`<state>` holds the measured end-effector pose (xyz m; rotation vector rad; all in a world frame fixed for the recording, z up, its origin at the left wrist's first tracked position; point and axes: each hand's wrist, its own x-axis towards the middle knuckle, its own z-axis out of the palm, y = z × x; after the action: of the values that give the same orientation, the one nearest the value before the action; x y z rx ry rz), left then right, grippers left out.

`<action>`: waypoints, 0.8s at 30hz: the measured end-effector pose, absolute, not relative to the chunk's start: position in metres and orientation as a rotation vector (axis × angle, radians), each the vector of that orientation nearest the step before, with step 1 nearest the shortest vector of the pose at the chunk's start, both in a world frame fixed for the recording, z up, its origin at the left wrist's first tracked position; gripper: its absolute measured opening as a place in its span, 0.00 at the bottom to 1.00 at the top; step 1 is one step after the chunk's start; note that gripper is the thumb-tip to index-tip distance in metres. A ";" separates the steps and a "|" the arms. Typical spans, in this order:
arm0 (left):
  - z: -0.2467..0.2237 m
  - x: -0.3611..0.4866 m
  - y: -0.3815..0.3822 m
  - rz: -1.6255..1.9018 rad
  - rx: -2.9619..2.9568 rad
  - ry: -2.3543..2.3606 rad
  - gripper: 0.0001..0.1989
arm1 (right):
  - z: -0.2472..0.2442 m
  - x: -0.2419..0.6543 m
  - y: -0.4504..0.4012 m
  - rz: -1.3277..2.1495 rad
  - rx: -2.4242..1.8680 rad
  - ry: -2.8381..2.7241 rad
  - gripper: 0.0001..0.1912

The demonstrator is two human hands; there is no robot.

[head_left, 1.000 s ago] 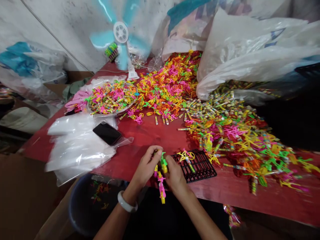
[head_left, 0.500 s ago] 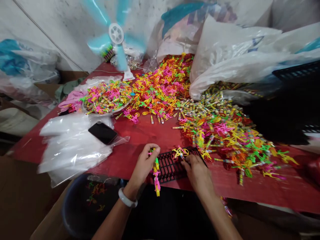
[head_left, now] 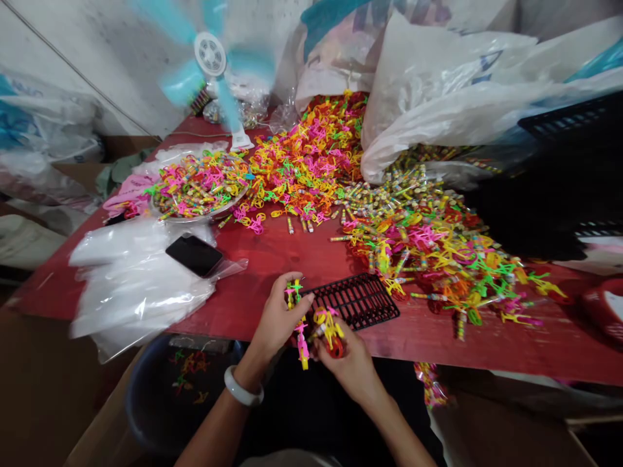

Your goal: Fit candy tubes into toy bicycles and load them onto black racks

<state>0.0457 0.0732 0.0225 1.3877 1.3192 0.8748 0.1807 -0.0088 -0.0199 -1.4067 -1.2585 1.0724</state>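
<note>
My left hand (head_left: 278, 312) is closed round the left end of a black slotted plastic rack (head_left: 363, 299), its thumb on top. Along that end runs a row of small yellow, pink and green plastic toys (head_left: 302, 340), which hangs past the rack's near edge. Close by on the right, my right hand (head_left: 351, 363) pinches small yellow and red wheeled plastic toys (head_left: 331, 331) over the near side of the rack. Its fingertips are partly hidden behind them. Bare slots show across the rack's middle and right.
Loose plastic toys (head_left: 311, 149) and printed tubes (head_left: 389, 198) are heaped across the red table (head_left: 272, 259). A full tray (head_left: 219, 211), clear bags (head_left: 146, 279) and a phone (head_left: 195, 254) lie left. A fan (head_left: 211, 55) spins behind. Below stands a dark tub (head_left: 139, 415).
My right hand has moved left and nearer to me, bringing the yellow and red toys beside my left hand. More of the rack's right side shows. The whole view has shifted slightly.
</note>
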 end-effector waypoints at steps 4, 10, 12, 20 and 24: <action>0.023 0.045 0.072 0.870 1.394 1.333 0.21 | -0.026 0.175 -0.014 0.903 -1.353 -1.448 0.09; 0.019 0.047 0.069 0.843 1.408 1.313 0.19 | -0.026 0.182 -0.010 0.878 -1.208 -1.651 0.18; 0.020 0.048 0.069 0.862 1.437 1.324 0.19 | -0.024 0.183 -0.010 0.921 -1.185 -1.741 0.22; 0.053 0.036 0.062 0.582 2.316 1.013 0.08 | -0.033 0.184 -0.015 0.878 -1.275 -1.785 0.32; 0.047 0.034 0.061 0.568 2.330 1.020 0.09 | -0.031 0.180 -0.016 0.806 -1.294 -1.758 0.33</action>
<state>0.0342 0.0612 0.0474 2.3305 1.0198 0.5676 0.1801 -0.0156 -0.0306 -1.2937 -1.7577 0.8061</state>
